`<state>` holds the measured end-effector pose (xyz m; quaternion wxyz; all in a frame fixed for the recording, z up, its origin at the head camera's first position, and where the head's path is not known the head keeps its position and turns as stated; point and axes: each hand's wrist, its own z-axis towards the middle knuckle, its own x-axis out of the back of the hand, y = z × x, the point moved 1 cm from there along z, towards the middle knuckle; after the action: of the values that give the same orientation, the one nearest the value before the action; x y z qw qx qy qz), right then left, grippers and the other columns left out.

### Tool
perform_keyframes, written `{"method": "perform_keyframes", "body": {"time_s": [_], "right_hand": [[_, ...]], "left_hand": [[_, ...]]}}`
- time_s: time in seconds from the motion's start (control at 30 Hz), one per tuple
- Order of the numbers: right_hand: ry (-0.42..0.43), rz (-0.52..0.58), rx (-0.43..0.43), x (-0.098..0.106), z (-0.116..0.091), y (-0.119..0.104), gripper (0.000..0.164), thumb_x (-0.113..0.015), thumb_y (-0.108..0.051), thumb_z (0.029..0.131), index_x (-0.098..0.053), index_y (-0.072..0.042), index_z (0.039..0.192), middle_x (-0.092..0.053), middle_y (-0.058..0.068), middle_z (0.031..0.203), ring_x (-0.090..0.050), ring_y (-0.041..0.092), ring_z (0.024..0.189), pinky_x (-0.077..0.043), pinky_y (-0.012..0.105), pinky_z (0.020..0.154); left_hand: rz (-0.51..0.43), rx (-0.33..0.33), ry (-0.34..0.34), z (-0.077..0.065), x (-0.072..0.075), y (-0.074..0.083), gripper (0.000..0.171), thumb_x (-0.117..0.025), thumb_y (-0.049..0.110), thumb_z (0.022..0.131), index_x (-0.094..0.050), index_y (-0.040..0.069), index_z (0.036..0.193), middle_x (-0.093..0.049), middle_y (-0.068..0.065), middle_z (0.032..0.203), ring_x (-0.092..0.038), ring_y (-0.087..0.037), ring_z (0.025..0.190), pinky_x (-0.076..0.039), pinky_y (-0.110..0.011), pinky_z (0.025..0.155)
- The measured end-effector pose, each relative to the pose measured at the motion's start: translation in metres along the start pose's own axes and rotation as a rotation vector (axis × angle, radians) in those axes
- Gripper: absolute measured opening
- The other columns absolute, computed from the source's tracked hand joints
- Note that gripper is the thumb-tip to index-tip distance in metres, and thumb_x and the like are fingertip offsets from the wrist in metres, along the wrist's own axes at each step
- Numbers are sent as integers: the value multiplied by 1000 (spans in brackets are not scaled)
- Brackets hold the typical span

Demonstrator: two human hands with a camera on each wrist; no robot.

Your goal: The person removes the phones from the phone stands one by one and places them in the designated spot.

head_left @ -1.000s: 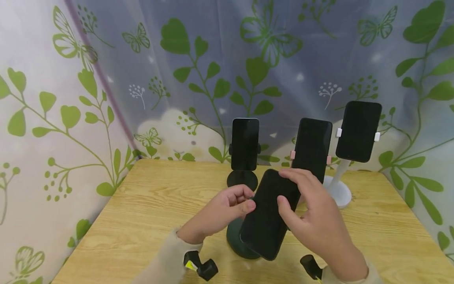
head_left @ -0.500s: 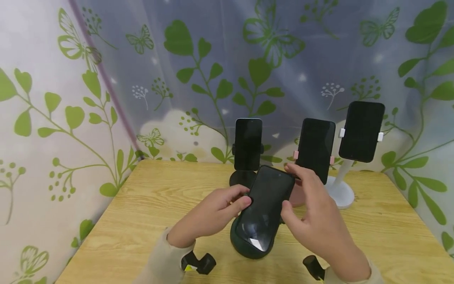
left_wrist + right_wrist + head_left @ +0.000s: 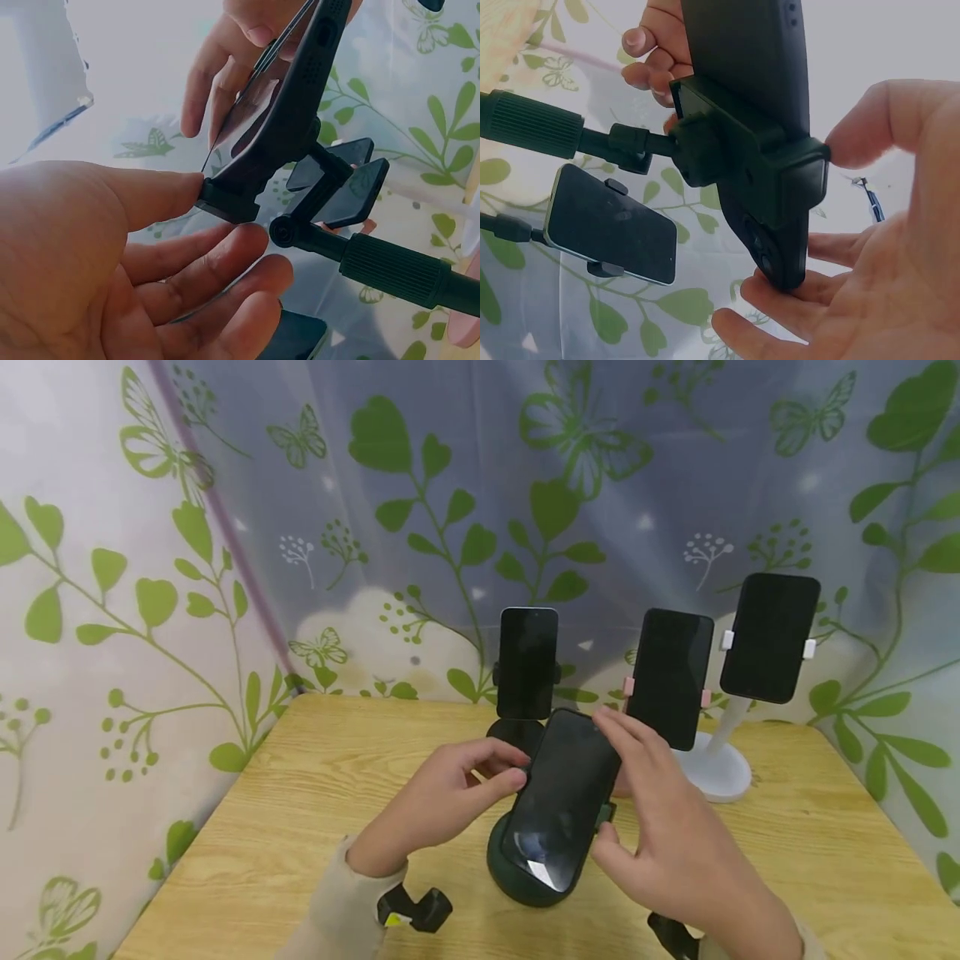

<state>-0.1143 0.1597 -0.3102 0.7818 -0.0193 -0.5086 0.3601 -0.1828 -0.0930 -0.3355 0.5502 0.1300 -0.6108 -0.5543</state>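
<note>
A black phone (image 3: 562,802) leans, tilted, in a dark green phone holder (image 3: 517,881) with a round base. In the right wrist view the holder's clamp (image 3: 795,176) spans the back of the phone. My left hand (image 3: 438,797) is at the phone's left edge. The left wrist view shows its thumb on the clamp's end (image 3: 229,201), with the forefinger against the underside. My right hand (image 3: 675,814) spreads along the right side, fingers extended near the phone's top. Its thumb tip meets the clamp's other end in the right wrist view.
Behind stand a phone in a black holder (image 3: 527,664), another in a pink holder (image 3: 670,681), and one in a white holder (image 3: 771,639) at the right. All share a wooden table (image 3: 300,810). A leaf-patterned curtain (image 3: 435,527) hangs behind it.
The phone has settled lower and farther back against the green holder. My right thumb has left the screen and slid down the right side, baring the clamp there. The left hand stays at the left edge.
</note>
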Motion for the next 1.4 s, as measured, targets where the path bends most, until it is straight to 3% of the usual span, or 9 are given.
{"method": "perform_keyframes", "body": {"time_s": [0.27, 0.5, 0.67, 0.77, 0.9, 1.03, 1.17, 1.3, 1.4], "right_hand": [[-11, -6, 25, -4, 1, 1, 99, -65, -4, 75, -24, -20, 164, -24, -3, 168, -42, 18, 136, -43, 32, 81], [-9, 8, 88, -4, 6, 14, 102, -61, -2, 74, -20, -18, 166, -19, 1, 171, -33, 26, 149, -36, 42, 101], [-32, 132, 144, -4, 10, 20, 104, -56, 5, 71, -20, -19, 165, -21, 0, 170, -28, 24, 152, -30, 29, 104], [-21, 171, 203, -4, 13, 22, 102, -53, 7, 68, -26, -15, 163, -27, 3, 167, -28, 24, 152, -22, 22, 115], [-42, 170, 180, -3, 12, 23, 101, -53, 6, 70, -23, -14, 164, -26, 3, 168, -24, 22, 154, -9, 27, 125], [-83, 235, 122, -3, 10, 23, 105, -51, 11, 75, -12, -20, 166, -16, -1, 171, -19, 19, 156, -21, 16, 112], [-72, 295, 179, -2, 11, 22, 103, -48, 16, 73, -16, -17, 166, -16, 3, 171, -19, 19, 156, -27, 18, 99], [-39, 251, 268, -2, 12, 21, 97, -49, 13, 71, -26, -9, 163, -23, 8, 168, -20, 22, 156, -16, 22, 119], [-12, 178, 317, -3, 13, 22, 92, -49, 10, 71, -32, -5, 160, -27, 11, 166, -21, 26, 155, 1, 37, 128]], "left_hand": [[9, -41, -44, -2, -1, 0, 31, -65, 31, 104, -71, 17, 131, -74, 8, 110, -67, -7, 97, -58, -33, 79], [-23, -30, -77, 0, -5, 3, 27, -68, 31, 102, -70, 17, 124, -73, 8, 102, -67, -6, 92, -57, -33, 78], [-79, -20, -106, -4, -8, 5, 19, -69, 28, 101, -67, 15, 115, -73, 6, 100, -68, -7, 90, -56, -31, 74], [-88, -26, -120, -5, -9, 7, 19, -70, 28, 101, -65, 15, 114, -72, 5, 99, -67, -8, 88, -56, -31, 73], [-10, -20, -116, -7, -8, 9, 27, -69, 33, 102, -65, 15, 121, -72, 8, 98, -68, -8, 82, -57, -29, 73], [73, 1, -98, -7, -7, 9, 35, -69, 39, 101, -68, 15, 126, -73, 10, 98, -67, -8, 75, -56, -27, 72], [61, 17, -117, -5, -7, 9, 30, -71, 36, 100, -70, 15, 122, -73, 10, 98, -66, -4, 82, -56, -28, 72], [31, 23, -161, -4, -8, 10, 24, -74, 31, 98, -67, 15, 115, -70, 9, 98, -65, -4, 87, -56, -28, 73], [43, 12, -179, -5, -9, 12, 24, -75, 30, 97, -64, 15, 112, -68, 9, 96, -64, -4, 84, -56, -27, 73]]}}
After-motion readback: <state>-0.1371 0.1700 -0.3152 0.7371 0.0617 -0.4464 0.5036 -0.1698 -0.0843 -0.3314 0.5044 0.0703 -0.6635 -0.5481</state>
